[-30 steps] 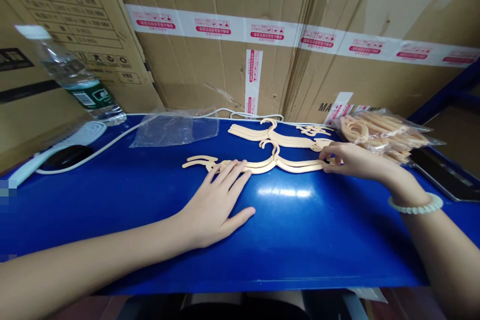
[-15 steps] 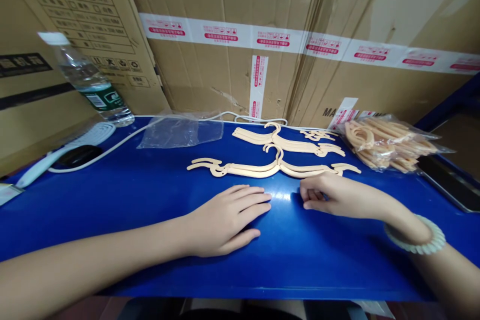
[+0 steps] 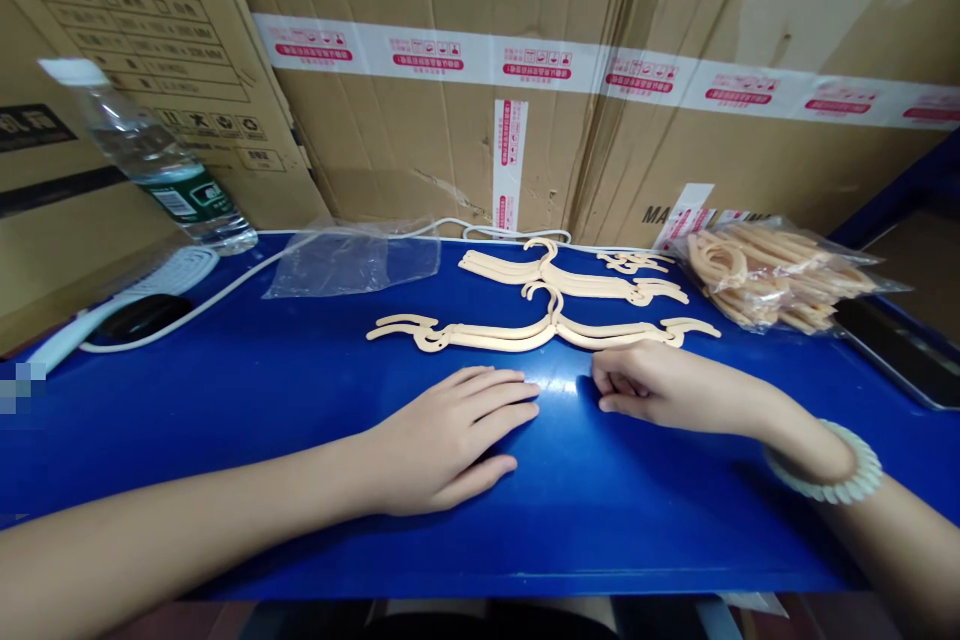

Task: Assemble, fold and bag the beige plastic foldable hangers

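Note:
Cream plastic hangers lie flat on the blue table [image 3: 300, 420]: a near row [image 3: 540, 331] and a far row [image 3: 570, 282], with small loose pieces [image 3: 634, 262] behind. My left hand [image 3: 450, 435] rests palm down, fingers stretched out, just in front of the near row and not touching it. My right hand [image 3: 660, 386] rests on the table beside it with fingers curled in; nothing shows in them. It wears a pale bead bracelet [image 3: 832, 475] at the wrist.
A clear bag full of hangers [image 3: 772, 275] lies at the right, and an empty clear bag [image 3: 352, 260] at the back left. A water bottle [image 3: 157, 165], a white cable [image 3: 225, 288] and a black object [image 3: 139, 316] sit far left. A dark flat device [image 3: 900, 348] lies far right. Cardboard boxes [image 3: 465, 120] wall the back.
Both hands have drawn back from the near row of hangers toward the table's front edge. The right hand's fingers have curled in. The hangers stay in place.

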{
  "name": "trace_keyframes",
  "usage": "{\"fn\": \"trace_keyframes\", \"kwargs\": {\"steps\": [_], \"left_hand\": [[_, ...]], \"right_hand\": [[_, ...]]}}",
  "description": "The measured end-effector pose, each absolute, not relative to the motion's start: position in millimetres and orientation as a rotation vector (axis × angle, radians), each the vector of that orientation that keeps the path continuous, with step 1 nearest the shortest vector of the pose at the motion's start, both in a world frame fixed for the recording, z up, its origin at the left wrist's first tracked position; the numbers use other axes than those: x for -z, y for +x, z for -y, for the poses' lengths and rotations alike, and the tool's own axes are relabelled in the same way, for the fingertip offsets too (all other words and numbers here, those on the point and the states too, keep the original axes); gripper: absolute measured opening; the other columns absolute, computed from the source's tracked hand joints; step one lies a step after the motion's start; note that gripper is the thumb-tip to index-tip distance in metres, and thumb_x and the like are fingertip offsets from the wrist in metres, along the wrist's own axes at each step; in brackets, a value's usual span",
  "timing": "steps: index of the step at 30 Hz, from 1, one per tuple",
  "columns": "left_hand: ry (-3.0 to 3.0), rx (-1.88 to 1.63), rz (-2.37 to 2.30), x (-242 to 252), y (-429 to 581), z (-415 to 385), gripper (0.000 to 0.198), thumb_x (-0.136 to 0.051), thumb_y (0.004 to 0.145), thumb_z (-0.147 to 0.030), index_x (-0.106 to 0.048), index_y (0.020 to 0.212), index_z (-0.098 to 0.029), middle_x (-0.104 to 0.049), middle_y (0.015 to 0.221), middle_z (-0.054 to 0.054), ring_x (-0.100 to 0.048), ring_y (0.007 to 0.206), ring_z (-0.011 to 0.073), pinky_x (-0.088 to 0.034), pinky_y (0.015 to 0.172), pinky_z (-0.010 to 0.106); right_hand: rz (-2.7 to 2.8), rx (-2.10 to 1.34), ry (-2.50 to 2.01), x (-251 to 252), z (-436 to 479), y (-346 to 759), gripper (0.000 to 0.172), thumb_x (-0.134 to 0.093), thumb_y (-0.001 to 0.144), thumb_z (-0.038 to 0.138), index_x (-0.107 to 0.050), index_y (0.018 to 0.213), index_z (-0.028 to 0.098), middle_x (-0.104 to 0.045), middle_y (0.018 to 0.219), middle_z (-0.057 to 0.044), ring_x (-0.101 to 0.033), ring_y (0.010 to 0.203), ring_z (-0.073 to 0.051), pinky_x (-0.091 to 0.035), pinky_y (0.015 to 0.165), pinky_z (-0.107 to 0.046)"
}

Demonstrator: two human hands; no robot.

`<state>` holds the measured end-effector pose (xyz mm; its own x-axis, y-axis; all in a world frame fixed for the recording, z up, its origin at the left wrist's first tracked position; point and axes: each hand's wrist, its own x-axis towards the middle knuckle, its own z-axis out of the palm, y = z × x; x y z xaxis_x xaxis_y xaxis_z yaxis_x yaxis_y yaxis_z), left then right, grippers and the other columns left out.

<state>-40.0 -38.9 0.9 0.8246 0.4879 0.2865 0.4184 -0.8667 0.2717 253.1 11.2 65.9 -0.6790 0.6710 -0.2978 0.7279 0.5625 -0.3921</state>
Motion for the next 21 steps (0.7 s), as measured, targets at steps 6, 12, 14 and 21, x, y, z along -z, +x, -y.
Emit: {"fn": "trace_keyframes", "kwargs": {"steps": [6, 12, 14, 21], "left_hand": [[2.827, -0.492, -0.695, -0.1, -40.0, 37.6, 0.046, -0.050, 0.100, -0.032, -0.050, 0.142, -0.014, -0.054, 0.149, 0.017, -0.047, 0.140, 0.0338, -0.040, 0.115, 0.054], [2.825, -0.488, -0.694, 0.0, -40.3, 36.6, 0.045, -0.049, 0.101, -0.032, -0.049, 0.142, -0.014, -0.053, 0.149, 0.017, -0.047, 0.140, 0.0337, -0.041, 0.113, 0.054], [2.828, -0.469, -0.690, -1.0, -40.4, 36.6, 0.045, -0.048, 0.101, -0.032, -0.049, 0.141, -0.013, -0.053, 0.149, 0.017, -0.047, 0.140, 0.0340, -0.042, 0.113, 0.054], [2.838, -0.485, -0.675, -0.7, -40.1, 36.4, 0.045, -0.049, 0.101, -0.031, -0.049, 0.141, -0.012, -0.054, 0.149, 0.017, -0.047, 0.140, 0.0344, -0.042, 0.113, 0.055]], "right_hand": [[-2.668, 0.742, 1.190, -65.2, -11.1, 253.8, 0.005, -0.061, 0.088, 0.019, -0.059, 0.084, 0.020, -0.061, 0.075, 0.000, -0.051, 0.064, -0.013, -0.036, 0.059, -0.024], [-2.670, 0.738, 1.175, -65.2, -11.2, 253.7, 0.006, -0.059, 0.089, 0.019, -0.059, 0.084, 0.020, -0.061, 0.076, 0.001, -0.051, 0.064, -0.013, -0.037, 0.060, -0.025], [-2.675, 0.737, 1.174, -65.3, -11.2, 253.3, 0.006, -0.059, 0.089, 0.019, -0.059, 0.083, 0.020, -0.061, 0.076, 0.001, -0.051, 0.064, -0.013, -0.037, 0.060, -0.024], [-2.695, 0.743, 1.175, -64.8, -11.5, 252.8, 0.008, -0.059, 0.090, 0.018, -0.059, 0.082, 0.020, -0.062, 0.077, 0.000, -0.051, 0.064, -0.013, -0.037, 0.060, -0.024]]}}
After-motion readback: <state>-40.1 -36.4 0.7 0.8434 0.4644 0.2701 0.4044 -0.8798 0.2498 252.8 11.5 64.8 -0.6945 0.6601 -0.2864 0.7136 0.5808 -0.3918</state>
